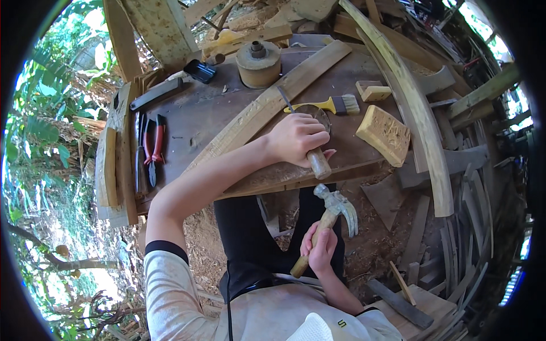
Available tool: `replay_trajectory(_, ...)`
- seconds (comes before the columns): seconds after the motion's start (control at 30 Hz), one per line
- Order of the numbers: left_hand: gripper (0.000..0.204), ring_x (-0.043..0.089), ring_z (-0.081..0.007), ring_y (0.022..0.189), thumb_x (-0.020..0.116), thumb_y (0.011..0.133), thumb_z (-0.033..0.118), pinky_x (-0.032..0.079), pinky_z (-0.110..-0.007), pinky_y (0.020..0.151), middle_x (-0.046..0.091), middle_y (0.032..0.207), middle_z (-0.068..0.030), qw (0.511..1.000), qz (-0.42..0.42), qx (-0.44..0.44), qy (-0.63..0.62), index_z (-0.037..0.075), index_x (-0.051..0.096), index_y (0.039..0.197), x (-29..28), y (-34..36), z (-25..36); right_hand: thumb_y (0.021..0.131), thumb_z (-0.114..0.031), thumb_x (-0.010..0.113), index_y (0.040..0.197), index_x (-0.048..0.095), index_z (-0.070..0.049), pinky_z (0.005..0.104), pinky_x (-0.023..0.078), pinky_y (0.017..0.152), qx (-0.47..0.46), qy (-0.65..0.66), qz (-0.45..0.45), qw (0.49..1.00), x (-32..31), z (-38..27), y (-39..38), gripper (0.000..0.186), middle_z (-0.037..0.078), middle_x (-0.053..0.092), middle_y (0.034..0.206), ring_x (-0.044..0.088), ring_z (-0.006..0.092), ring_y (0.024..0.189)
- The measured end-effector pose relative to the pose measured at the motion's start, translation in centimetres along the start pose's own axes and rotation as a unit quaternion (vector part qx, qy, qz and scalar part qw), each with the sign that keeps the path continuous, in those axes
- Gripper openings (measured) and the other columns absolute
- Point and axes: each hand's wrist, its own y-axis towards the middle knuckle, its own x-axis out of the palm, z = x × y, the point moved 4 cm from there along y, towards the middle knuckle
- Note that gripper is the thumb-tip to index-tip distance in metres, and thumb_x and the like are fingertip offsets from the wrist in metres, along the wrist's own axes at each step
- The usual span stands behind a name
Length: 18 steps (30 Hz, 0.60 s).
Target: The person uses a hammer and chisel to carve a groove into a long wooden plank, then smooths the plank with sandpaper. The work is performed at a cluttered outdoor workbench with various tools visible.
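My left hand [298,138] is closed around a chisel [319,164] above the near edge of the workbench. Its wooden handle sticks out toward me, and a thin metal blade shows beyond my knuckles, over a long wooden board [259,116]. Whether the blade touches the board I cannot tell. My right hand [319,247] grips a claw hammer [329,221] by its wooden handle, over my lap, with the metal head up and apart from the chisel. Just past my left hand lie a yellow-handled paintbrush [346,104] and a partly hidden round object [318,115].
On the workbench [205,108] are red-handled pliers [153,149], a black tray [200,71], a round pot-like block [259,64] and a wood block [384,135]. A long curved pole [418,108] stands along the right. Scrap wood [472,210] piles up beyond it.
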Motion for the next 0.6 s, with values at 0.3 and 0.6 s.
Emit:
replay_trajectory(0.3, 0.032, 0.059, -0.0306, 0.054, 0.082, 0.079, 0.023, 0.049, -0.043, 0.054, 0.055, 0.059, -0.0064, 0.997, 0.045, -0.058, -0.007, 0.011, 0.055, 0.068, -1.8, 0.0, -0.1, 0.113, -0.062, 0.043, 0.106, 0.049, -0.005, 0.0292, 0.043, 0.043, 0.001, -0.004, -0.016, 1.000, 1.3, -0.4, -0.1, 0.057, 0.004, 0.048, 0.068, 0.047, 0.0124, 0.047)
replay_trajectory(0.6, 0.015, 0.070, -0.0307, 0.063, 0.078, 0.064, 0.022, 0.053, -0.042, 0.056, 0.068, 0.066, -0.0059, 0.990, -0.019, -0.102, -0.093, 0.015, 0.069, 0.073, -1.6, 0.6, -1.1, 0.107, -0.066, 0.054, 0.121, 0.044, 0.000, 0.0290, 0.047, 0.043, -0.255, -0.084, 0.004, 0.963, 3.1, -7.6, 0.7, 0.069, 0.007, 0.049, 0.071, 0.047, 0.0156, 0.048)
